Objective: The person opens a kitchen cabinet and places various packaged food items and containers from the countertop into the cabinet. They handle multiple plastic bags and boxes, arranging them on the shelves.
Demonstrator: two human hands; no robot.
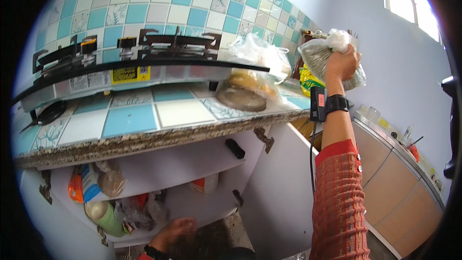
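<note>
My right hand (344, 65) is raised above the far right end of the counter, its fingers closed round the knotted neck of a clear plastic bag (317, 55). Small grey-green bits fill the bag; their kind cannot be told. Low in front of the open cabinet (192, 168), my left hand (175, 231) has its fingers stretched out and holds nothing. Nearest to it, on the cabinet's lower level, are crumpled clear plastic bags (144, 209) and a pale green container (103, 216) lying tilted.
Above the cabinet, a gas stove (159, 70) stands on the tiled counter (180, 114). Beside it are a round brown board (240, 98), plastic bags (260, 55) and a yellow-green packet (310, 79). An opened cabinet door (284, 183) juts out. Packets (91, 183) sit on the shelf.
</note>
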